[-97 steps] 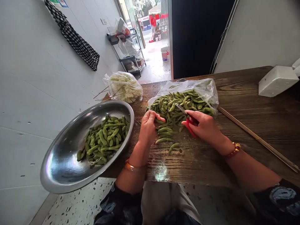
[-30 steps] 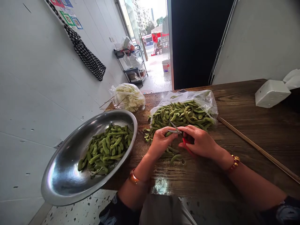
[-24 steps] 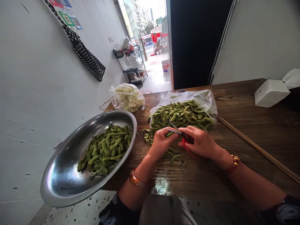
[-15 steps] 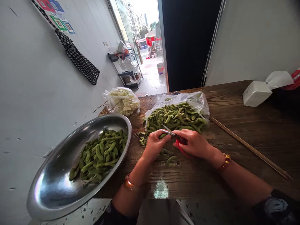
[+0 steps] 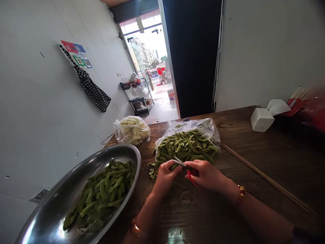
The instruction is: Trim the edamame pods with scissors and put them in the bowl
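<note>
My left hand point(image 5: 166, 174) pinches a green edamame pod point(image 5: 174, 166) between thumb and fingers. Red-handled scissors point(image 5: 179, 163) are gripped in my right hand point(image 5: 207, 174), their blades parted and pointing left, right by the pod. Just beyond both hands, a heap of edamame pods point(image 5: 189, 144) spills from a clear plastic bag point(image 5: 212, 128). Small trimmings point(image 5: 152, 171) lie beside my left hand. To the left, a large steel bowl point(image 5: 138, 159) holds more pods point(image 5: 104, 189).
A bag of pale cauliflower-like pieces point(image 5: 133, 130) sits at the table's far left, with thin sticks beside it. Bamboo skewers point(image 5: 266, 178) lie across the wooden table point(image 5: 236, 130) on the right. A white tissue block point(image 5: 262, 119) stands at the back right.
The camera view has tilted up, so the table and hands appear lower. Both hands keep the pod and scissors in nearly the same place over the table.
</note>
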{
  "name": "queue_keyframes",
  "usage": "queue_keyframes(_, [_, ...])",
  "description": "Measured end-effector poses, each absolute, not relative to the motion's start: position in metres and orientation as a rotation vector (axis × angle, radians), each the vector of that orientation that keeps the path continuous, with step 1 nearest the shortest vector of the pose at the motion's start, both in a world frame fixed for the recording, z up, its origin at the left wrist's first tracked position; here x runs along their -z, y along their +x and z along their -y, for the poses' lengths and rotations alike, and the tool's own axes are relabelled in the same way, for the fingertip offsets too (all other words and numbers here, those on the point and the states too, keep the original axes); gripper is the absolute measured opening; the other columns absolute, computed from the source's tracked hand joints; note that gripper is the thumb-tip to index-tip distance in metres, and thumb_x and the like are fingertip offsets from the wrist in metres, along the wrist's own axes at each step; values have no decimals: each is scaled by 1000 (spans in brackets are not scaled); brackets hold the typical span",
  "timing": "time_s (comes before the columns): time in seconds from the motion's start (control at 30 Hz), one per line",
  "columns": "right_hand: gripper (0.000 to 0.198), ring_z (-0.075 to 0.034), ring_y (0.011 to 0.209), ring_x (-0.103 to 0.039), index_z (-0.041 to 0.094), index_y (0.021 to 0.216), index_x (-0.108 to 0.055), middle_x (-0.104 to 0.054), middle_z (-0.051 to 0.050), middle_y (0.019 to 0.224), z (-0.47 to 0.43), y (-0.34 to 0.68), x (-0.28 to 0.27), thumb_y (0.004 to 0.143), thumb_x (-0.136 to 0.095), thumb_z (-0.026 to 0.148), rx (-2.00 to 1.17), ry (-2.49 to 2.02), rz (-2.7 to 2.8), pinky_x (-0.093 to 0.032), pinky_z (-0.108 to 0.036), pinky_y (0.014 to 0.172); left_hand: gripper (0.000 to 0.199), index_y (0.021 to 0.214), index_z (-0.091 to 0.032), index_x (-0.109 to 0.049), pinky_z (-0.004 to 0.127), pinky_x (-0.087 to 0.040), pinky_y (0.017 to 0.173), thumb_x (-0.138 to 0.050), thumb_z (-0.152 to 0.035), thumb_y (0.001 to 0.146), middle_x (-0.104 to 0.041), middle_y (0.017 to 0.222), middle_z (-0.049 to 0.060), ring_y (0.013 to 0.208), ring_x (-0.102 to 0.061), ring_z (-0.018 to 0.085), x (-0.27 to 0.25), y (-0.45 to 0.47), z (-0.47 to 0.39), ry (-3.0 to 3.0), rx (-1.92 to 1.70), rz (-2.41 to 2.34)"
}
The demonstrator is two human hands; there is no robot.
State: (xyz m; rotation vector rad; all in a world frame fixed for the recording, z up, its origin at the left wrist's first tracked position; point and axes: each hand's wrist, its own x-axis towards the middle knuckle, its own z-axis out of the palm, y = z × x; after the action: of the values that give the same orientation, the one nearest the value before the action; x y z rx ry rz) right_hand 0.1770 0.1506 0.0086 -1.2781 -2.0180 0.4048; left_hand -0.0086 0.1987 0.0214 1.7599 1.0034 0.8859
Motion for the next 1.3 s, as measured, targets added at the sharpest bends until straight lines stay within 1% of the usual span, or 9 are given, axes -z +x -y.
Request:
queue_keyframes(0.13, [30,-15,65,-58,20,108,-66,-65,-2,76,-152,178,-8,79,-64,25,-419,-1265,2001,-47,-27,62,15,80,-16,-73,28,-45,76,-67,-29,75,-69,80,5,79,-60,18,-22,-7,-199,1747,-933,-1001])
queue_keyframes(0.27, [34,-18,71,-62,18,110,-65,-69,-6,84,-154,181,-8,81,-64,35,-445,-1268,1889,-51,-31,67,12,76,-17,-73,26,-44,77,-72,-28,70,-64,81,4,82,-58,16,-24,-7,-199,1707,-1074,-1072])
queue_keyframes(0.3, [36,-18,73,-63,17,111,-65,-70,-7,86,-154,182,-7,81,-64,36,-446,-1285,1857,-52,-32,68,15,78,-16,-72,24,-44,74,-72,-29,71,-63,80,3,79,-57,14,-24,-7,-199,1651,-1094,-1085])
queue_keyframes(0.37, [39,-19,75,-64,16,113,-64,-70,-8,90,-155,183,-6,81,-64,39,-448,-1308,1817,-53,-33,70,21,83,-16,-69,20,-40,59,-71,-34,72,-60,71,0,64,-52,9,-23,-8,-200,1473,-1105,-1079])
queue_keyframes(0.43, [41,-18,74,-63,17,115,-63,-69,-7,91,-154,182,-4,81,-65,40,-445,-1307,1799,-53,-32,69,28,87,-16,-64,17,-29,46,-70,-39,73,-55,63,-3,50,-41,5,-22,-8,-200,1273,-1107,-1034])
queue_keyframes(0.53, [42,-17,69,-61,20,117,-61,-67,-4,85,-153,181,-2,81,-65,41,-406,-1298,1795,-52,-31,65,35,89,-16,-58,16,-18,39,-72,-41,69,-56,66,-4,43,-34,2,-22,-8,-202,1066,-1119,-951])
queue_keyframes(0.7, [42,-15,65,-57,20,118,-59,-60,-1,76,-155,181,0,82,-63,43,-350,-1307,1800,-51,-30,63,37,89,-15,-55,16,-19,37,-74,-39,67,-62,73,-1,43,-36,2,-23,-8,-203,968,-1129,-857])
queue_keyframes(1.03, [44,-17,71,-58,23,120,-58,-61,-2,83,-151,178,-1,79,-68,36,-340,-1324,1917,-50,-31,67,33,89,-15,-53,16,-17,39,-71,-38,72,-64,71,0,42,-38,2,-23,-2,-195,1014,-961,-765])
queue_keyframes(1.3, [45,-18,76,-58,19,118,-57,-61,-4,88,-150,177,1,78,-69,35,-322,-1301,1929,-50,-33,72,29,84,-14,-54,17,-19,40,-68,-38,76,-63,67,-1,43,-38,2,-24,1,-188,1149,-893,-768])
